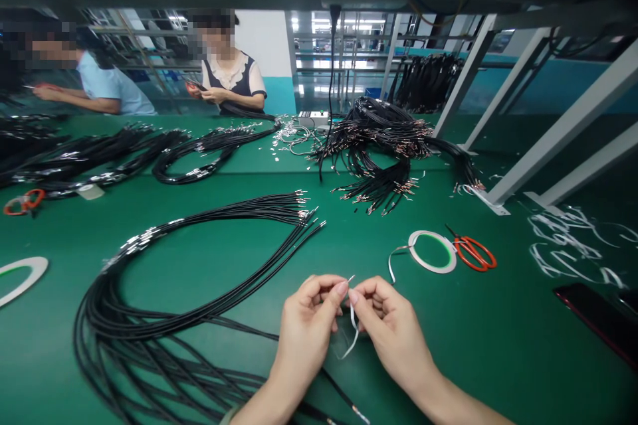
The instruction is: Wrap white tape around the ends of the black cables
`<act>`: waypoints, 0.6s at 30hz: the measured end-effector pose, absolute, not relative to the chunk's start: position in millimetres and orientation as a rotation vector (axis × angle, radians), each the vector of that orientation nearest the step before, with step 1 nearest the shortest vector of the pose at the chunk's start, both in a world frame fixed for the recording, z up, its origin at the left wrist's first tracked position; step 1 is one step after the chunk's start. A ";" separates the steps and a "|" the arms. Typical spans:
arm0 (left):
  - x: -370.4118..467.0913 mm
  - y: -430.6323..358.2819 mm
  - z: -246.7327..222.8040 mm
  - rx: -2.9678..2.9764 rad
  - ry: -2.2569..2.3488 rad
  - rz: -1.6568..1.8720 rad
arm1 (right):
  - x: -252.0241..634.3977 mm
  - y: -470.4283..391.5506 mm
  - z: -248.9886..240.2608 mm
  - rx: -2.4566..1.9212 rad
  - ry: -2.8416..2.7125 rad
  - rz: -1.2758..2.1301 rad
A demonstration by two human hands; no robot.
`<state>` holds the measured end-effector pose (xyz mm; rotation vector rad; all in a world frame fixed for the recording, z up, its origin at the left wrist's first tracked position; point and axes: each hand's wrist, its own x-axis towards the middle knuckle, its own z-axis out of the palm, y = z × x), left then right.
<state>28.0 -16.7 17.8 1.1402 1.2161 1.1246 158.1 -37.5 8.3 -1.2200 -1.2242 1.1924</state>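
Observation:
My left hand is closed in a pinch on a black cable. The cable's thin bare tip sticks up between thumb and forefinger. Close beside it, my right hand pinches a narrow white strip of tape, whose loose end curls downward. The fingertips of both hands nearly meet. To the left, a looped bundle of black cables lies on the green table, with silvery ends toward the middle. A flat white tape roll with a loose tail rests beyond my right hand, beside orange-handled scissors.
Cable heaps lie at the back, with more bundles at the left. Scrap white strips and a dark phone-like object are at right. Grey metal legs stand on the table. Two people work opposite.

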 end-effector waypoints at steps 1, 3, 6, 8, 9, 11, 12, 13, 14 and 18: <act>28.5 -16.6 17.5 1.163 1.224 1.120 | 158.0 -37.8 8.3 -1.219 -1.229 1.191; 29.3 -16.0 18.3 1.162 1.226 1.102 | 157.8 -38.2 8.6 -1.217 -1.245 1.188; 28.3 -15.0 22.3 1.138 1.193 1.058 | 157.8 -38.1 9.4 -1.217 -1.254 1.180; 25.8 -15.1 25.0 1.167 1.146 1.036 | 158.0 -37.9 9.7 -1.216 -1.246 1.173; 24.2 -15.4 25.8 1.193 1.119 1.037 | 158.1 -37.8 9.6 -1.216 -1.239 1.171; 20.7 -16.4 25.3 1.267 1.085 1.051 | 158.2 -37.9 8.4 -1.209 -1.213 1.176; 19.1 -17.0 24.2 1.314 1.092 1.060 | 158.1 -38.0 7.5 -1.199 -1.191 1.188; 17.8 -17.5 22.8 1.364 1.118 1.070 | 157.9 -38.1 6.3 -1.189 -1.167 1.201; 16.8 -18.0 21.2 1.412 1.158 1.075 | 157.7 -38.3 5.0 -1.179 -1.142 1.216; 16.2 -19.0 16.9 1.502 1.279 1.078 | 156.9 -38.1 2.0 -1.161 -1.078 1.275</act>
